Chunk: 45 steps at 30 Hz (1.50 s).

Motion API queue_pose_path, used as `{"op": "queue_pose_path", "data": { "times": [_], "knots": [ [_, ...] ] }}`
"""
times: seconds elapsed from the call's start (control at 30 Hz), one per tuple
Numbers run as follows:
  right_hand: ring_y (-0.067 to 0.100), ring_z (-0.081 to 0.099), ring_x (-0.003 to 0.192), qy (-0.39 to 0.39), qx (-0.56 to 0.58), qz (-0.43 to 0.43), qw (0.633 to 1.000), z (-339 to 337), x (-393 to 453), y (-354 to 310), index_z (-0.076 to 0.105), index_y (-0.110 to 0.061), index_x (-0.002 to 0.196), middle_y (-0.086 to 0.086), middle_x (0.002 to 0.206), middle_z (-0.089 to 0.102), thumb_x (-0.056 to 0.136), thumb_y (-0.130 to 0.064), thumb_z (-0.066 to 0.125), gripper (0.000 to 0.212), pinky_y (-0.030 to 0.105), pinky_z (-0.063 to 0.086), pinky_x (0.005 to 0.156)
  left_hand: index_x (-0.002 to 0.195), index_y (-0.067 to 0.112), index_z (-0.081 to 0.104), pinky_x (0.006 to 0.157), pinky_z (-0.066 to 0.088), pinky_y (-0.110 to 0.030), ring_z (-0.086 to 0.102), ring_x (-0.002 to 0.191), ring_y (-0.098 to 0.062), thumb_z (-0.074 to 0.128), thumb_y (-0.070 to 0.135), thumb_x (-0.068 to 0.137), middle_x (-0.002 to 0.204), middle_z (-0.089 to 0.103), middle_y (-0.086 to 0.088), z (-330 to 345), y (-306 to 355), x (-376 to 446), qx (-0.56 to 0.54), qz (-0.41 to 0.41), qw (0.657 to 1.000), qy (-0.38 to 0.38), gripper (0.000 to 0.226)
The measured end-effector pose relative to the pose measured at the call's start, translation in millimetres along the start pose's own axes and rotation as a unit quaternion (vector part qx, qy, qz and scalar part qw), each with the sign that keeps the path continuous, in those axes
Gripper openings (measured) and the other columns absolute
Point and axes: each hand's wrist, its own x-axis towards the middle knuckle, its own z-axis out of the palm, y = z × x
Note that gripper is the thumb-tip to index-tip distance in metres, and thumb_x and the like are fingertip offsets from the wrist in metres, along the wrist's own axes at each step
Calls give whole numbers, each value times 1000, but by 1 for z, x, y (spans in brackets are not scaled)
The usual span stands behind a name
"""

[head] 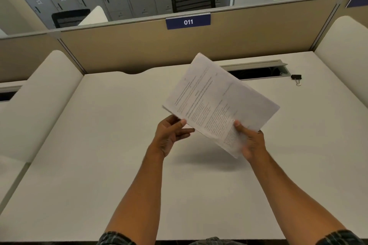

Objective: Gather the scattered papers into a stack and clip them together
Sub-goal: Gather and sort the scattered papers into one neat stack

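A stack of printed white papers (217,101) hangs tilted in the air above the desk's middle. My right hand (252,141) grips the stack's near right corner, thumb on top. My left hand (172,132) holds the near left corner, with the thumb on top of the sheets and the fingers below. A black binder clip (296,77) with silver handles lies on the desk at the far right, well apart from both hands.
The white desk (99,145) has white side dividers and a tan back partition labelled 011 (188,22). An open cable slot (256,71) sits at the desk's back right, next to the clip. Chairs and grey lockers stand beyond the partition.
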Motion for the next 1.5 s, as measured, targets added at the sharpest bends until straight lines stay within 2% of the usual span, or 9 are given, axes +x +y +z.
{"op": "queue_pose_path", "data": {
  "times": [0.17,0.43,0.5,0.6,0.73,0.97,1.17,1.27,1.5],
  "knots": [
    [39,59,129,-49,68,28,996,18,-10,24,57,-5,140,15,138,64,88,2,70,54,61,47,106,123,8,68,100,55,-54,71,113,-28,83,11,82,120,75,-10,45,-13,6,18,59,995,75,43],
    [30,66,117,-67,39,30,997,-11,-11,12,63,-9,131,12,127,70,84,3,69,49,40,59,93,112,10,73,91,60,-53,73,108,-33,83,14,74,115,76,-11,34,2,13,16,71,993,96,39],
    [31,66,109,-57,-29,28,998,-29,-5,-3,72,-11,117,11,116,74,79,-12,79,39,37,60,84,117,8,72,88,61,-50,73,107,-32,83,15,73,116,76,-10,22,8,13,46,62,994,71,46],
    [23,70,83,-106,-173,28,979,-43,1,-24,74,-10,117,14,103,76,59,-41,95,69,33,56,73,120,7,72,89,62,-44,74,106,-29,83,10,76,115,77,-9,7,8,17,100,22,994,26,46],
    [27,75,90,-162,-300,42,939,-30,1,-30,75,-9,116,14,107,78,91,-22,75,28,34,59,75,123,7,70,90,61,-46,75,104,-31,79,3,83,114,77,-10,-3,-14,21,156,-62,986,-10,41],
    [26,77,88,-71,-407,29,910,-20,18,5,79,-7,93,6,92,79,86,-13,80,9,34,63,75,123,12,69,79,63,-31,75,99,-22,82,5,82,117,75,-6,-8,-56,17,181,-90,978,50,43],
    [15,57,61,-15,-564,10,825,-16,26,28,63,-9,64,2,66,63,83,-22,83,31,21,38,53,105,14,75,75,56,-24,71,90,-18,71,9,89,105,75,-1,-12,-73,12,360,-46,919,153,17],
    [14,56,64,12,-573,-19,819,-16,25,34,65,-12,72,-1,71,62,80,-19,86,24,20,38,56,96,10,77,57,41,-11,64,75,-10,64,9,93,88,69,7,-9,-75,8,412,-29,894,175,13],
    [23,65,93,41,-588,-57,806,-17,23,51,70,4,109,0,94,61,85,-13,81,31,26,46,82,55,14,40,50,30,-21,46,56,-14,62,4,87,59,44,3,-4,-84,13,465,-43,850,245,40]
  ]
}}
